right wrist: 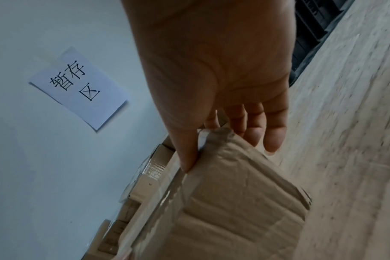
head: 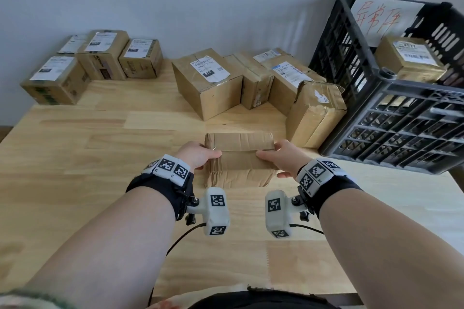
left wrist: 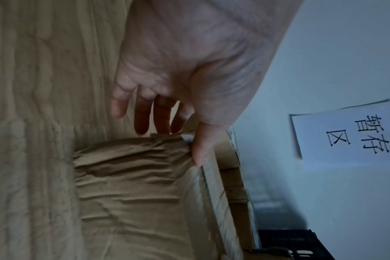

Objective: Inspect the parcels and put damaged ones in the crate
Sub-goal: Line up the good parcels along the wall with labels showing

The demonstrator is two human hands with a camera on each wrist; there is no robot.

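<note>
Head view: both hands hold one crumpled box (head: 239, 158) just above the desk (head: 100, 148), in front of the row of boxes (head: 208, 83). The left hand (head: 198, 155) grips the box's left end, thumb on top, fingers (left wrist: 142, 119) curled under. The right hand (head: 282, 157) grips the right end the same way, thumb along the top edge, fingers (right wrist: 272, 133) below. The black crate (head: 391, 118) stands to the right of the box, with one box (head: 409, 60) inside it.
</note>
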